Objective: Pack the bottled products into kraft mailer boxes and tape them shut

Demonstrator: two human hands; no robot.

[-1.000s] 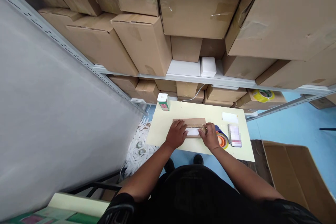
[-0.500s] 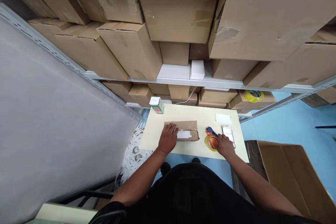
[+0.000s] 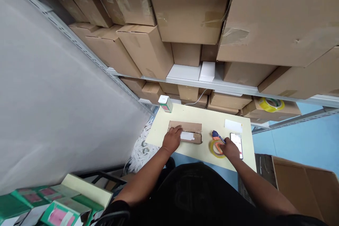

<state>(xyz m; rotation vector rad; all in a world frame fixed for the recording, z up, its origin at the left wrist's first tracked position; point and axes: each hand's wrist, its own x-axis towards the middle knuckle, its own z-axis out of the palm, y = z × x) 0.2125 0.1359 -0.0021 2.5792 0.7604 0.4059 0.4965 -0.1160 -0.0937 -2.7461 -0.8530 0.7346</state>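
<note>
A small cardboard box with a white label lies on the pale table. My left hand is on its left end, fingers bent across the top; the thumb is hard to make out. To the right, my right hand has its fingers round the handle of a blue and orange tape dispenser. A yellow roll of tape sits on the dispenser, low over the table or resting on it; I cannot tell which. A phone lies just beside that hand.
A green and white carton and white paper are on the table. Behind stand shelves of cardboard boxes and another tape roll. Green cartons are at lower left, a large open box at right.
My view has swung left and tilted, bringing the green cartons at lower left into sight. Both hands stay at the box and the tape dispenser, with little visible movement.
</note>
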